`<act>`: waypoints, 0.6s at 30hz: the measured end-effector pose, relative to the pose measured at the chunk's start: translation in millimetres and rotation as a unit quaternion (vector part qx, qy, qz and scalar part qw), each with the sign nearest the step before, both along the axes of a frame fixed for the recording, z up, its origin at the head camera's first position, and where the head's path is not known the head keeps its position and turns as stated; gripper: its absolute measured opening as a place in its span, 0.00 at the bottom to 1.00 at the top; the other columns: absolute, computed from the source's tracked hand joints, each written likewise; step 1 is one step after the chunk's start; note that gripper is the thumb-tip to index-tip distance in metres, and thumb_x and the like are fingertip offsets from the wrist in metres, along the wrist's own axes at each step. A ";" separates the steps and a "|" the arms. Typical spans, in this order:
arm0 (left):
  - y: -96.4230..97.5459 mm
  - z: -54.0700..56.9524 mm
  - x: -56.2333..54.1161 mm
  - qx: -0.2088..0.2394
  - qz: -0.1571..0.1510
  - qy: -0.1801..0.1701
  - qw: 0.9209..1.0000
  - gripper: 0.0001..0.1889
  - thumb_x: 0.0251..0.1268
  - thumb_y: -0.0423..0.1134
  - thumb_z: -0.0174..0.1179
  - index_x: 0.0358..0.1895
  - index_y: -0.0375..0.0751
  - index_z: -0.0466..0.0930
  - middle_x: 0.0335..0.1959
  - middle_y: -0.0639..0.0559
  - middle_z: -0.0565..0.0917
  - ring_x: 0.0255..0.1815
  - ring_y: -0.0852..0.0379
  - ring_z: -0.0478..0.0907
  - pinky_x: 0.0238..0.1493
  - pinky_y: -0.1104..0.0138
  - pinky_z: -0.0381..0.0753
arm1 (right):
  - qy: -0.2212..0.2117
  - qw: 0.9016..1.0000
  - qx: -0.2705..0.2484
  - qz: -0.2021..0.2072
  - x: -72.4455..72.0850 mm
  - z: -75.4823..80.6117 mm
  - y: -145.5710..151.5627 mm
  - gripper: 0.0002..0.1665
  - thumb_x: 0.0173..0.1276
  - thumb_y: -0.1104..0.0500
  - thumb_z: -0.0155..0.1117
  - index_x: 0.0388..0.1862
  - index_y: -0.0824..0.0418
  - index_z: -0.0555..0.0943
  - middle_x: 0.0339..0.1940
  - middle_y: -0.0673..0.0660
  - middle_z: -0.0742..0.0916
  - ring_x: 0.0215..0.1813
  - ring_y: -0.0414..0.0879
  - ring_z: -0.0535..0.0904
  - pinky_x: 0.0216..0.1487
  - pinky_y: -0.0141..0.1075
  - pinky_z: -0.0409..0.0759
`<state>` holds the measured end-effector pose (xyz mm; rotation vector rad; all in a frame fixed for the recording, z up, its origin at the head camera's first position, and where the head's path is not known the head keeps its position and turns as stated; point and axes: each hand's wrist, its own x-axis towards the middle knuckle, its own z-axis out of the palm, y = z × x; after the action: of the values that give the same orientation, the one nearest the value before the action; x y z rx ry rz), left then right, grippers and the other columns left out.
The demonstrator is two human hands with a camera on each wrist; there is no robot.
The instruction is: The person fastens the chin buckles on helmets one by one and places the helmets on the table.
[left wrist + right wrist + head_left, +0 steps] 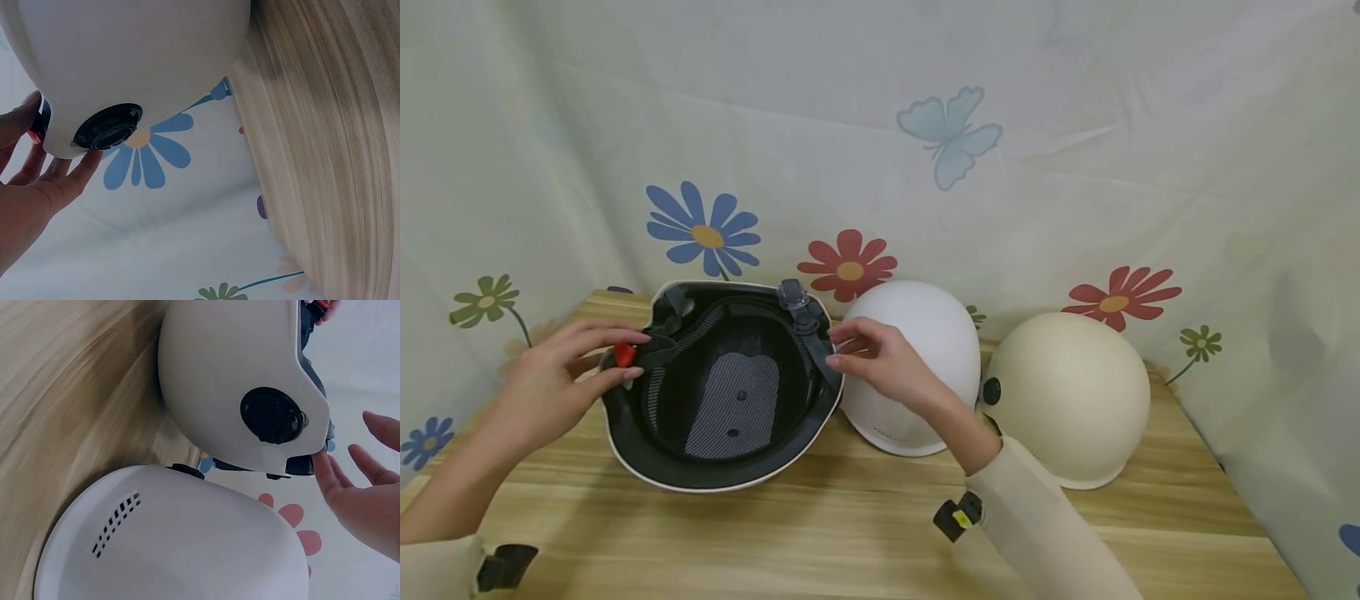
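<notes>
An upturned helmet [722,471] with a pale shell and black lining lies on the table, opening upward. My left hand [553,367] grips its left rim, with a red buckle piece [623,354] and black strap [658,352] between the fingers. From the left wrist view, fingertips reach the outer shell near a black round cap [109,127]. My right hand [883,360] is at the opposite rim, a fingertip touching the edge and the other fingers loosely spread. A second strap with a buckle [801,307] lies inside that rim.
To the right, a white helmet [917,358] and a cream helmet [1071,392] sit dome up on the wooden table [820,533]. A flower-printed curtain [1037,208] hangs behind. Each sleeve carries a black wrist device [958,515].
</notes>
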<state>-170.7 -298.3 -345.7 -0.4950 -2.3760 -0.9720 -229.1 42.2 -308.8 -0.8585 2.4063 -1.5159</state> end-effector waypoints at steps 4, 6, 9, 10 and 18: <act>1.9 0.3 0.7 0.015 0.001 -0.004 1.000 0.19 0.45 0.20 0.66 0.44 0.36 0.80 0.46 0.58 0.73 0.47 0.78 0.63 0.42 0.90 0.62 | -0.015 1.000 0.001 -0.003 -1.9 1.1 -5.8 0.23 0.62 0.64 0.61 0.56 0.68 0.71 0.52 0.63 0.78 0.49 0.51 0.76 0.48 0.36 0.77; 2.7 0.6 1.0 0.022 0.001 -0.006 1.000 0.20 0.44 0.20 0.66 0.44 0.37 0.81 0.46 0.58 0.73 0.47 0.77 0.64 0.42 0.90 0.61 | -0.022 1.000 0.000 -0.008 -2.3 0.1 -8.1 0.24 0.62 0.65 0.61 0.57 0.67 0.71 0.52 0.63 0.77 0.48 0.51 0.76 0.47 0.36 0.77; 3.3 1.1 1.5 0.021 0.001 -0.007 1.000 0.20 0.45 0.20 0.66 0.44 0.38 0.81 0.46 0.57 0.74 0.47 0.77 0.63 0.42 0.90 0.61 | -0.034 0.999 -0.009 -0.020 -2.9 -3.3 -11.0 0.26 0.61 0.66 0.62 0.59 0.65 0.70 0.52 0.63 0.76 0.45 0.50 0.77 0.46 0.36 0.77; 3.4 1.3 1.7 0.020 0.001 -0.006 1.000 0.19 0.45 0.21 0.66 0.44 0.39 0.81 0.46 0.57 0.74 0.48 0.77 0.63 0.42 0.90 0.60 | -0.041 0.999 -0.014 -0.023 -2.9 -4.6 -12.0 0.26 0.61 0.66 0.62 0.59 0.64 0.69 0.52 0.63 0.76 0.44 0.50 0.77 0.45 0.35 0.77; 5.6 1.8 2.3 0.008 0.009 -0.010 1.000 0.18 0.48 0.26 0.67 0.45 0.42 0.81 0.47 0.56 0.75 0.49 0.77 0.62 0.46 0.88 0.61 | -0.059 0.997 -0.030 -0.026 -0.4 -9.4 -16.9 0.29 0.61 0.67 0.62 0.62 0.62 0.68 0.52 0.64 0.74 0.37 0.45 0.74 0.38 0.30 0.74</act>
<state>-168.3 -292.7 -343.9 -0.4598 -2.3845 -0.9904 -229.5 25.3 -318.2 -0.7022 2.3278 -1.6165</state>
